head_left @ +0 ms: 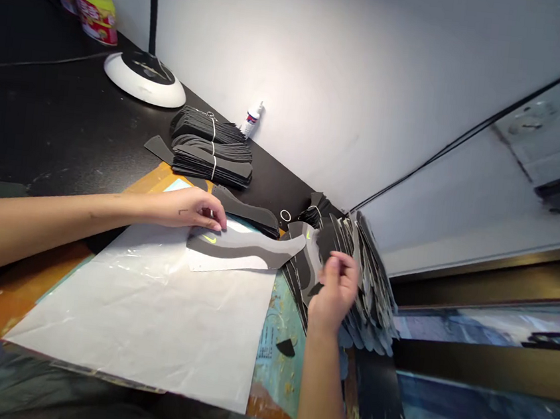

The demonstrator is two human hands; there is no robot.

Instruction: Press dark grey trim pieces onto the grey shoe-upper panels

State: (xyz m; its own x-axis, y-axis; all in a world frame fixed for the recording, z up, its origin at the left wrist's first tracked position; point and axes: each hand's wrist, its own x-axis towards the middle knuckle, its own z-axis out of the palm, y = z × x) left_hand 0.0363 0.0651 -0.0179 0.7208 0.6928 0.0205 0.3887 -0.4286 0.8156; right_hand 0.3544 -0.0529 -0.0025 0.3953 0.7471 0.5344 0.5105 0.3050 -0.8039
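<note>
On a white sheet [163,317] lies a grey shoe upper panel [241,244] with darker and white bands and a small yellow-green swoosh. My left hand [202,211] is closed at the panel's upper left edge, its thumb and fingers curled together there. Over to the right, my right hand [334,292] is closed too, slightly blurred, with thumb and fingertips together in front of a fanned stack of shoe panels [372,286]. Whatever its fingers hold, if anything, I cannot make out. Another swoosh-marked panel [308,256] lies between the two hands.
Tied bundles of dark cut pieces [213,149] sit behind the sheet, near a small white bottle [252,120] by the wall. Loose dark pieces [247,211] lie closer. A lamp base [144,80] and yellow-lidded tubs [96,13] stand at the back left.
</note>
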